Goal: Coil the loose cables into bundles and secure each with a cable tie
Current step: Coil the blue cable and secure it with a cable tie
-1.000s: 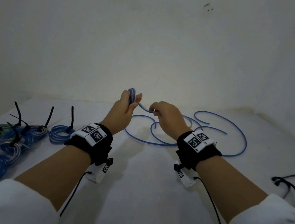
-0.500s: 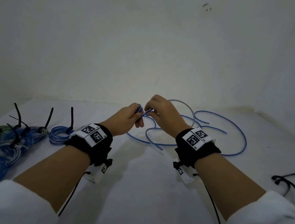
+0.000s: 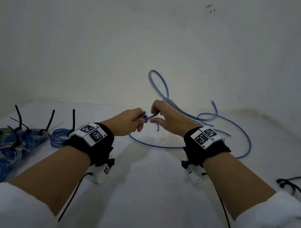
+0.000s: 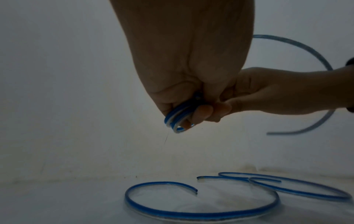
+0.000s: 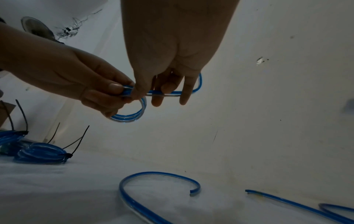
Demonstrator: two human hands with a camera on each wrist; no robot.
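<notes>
My left hand (image 3: 135, 119) grips a small coil of blue cable (image 3: 143, 116), held above the white table; the coil's turns (image 4: 178, 121) stick out below its fingers. Touching it from the right, my right hand (image 3: 166, 115) pinches the strand where it leaves the coil (image 5: 130, 116), thumb against forefinger, the other fingers lying across the strand. The free length rises in a blurred loop (image 3: 157, 80) over the right hand and trails down to the rest of the cable (image 3: 161, 146) on the table.
Several tied bundles of blue and green cable (image 3: 10, 138) with black tie tails lie at the left, a small one (image 3: 58, 136) nearest my left wrist. Loose black cable ties (image 3: 292, 186) lie at the right edge. A pale wall (image 3: 155, 38) stands close behind.
The left hand came down with the coil and the right hand closed in on it. The free length has whipped up into a loop above the right hand.
</notes>
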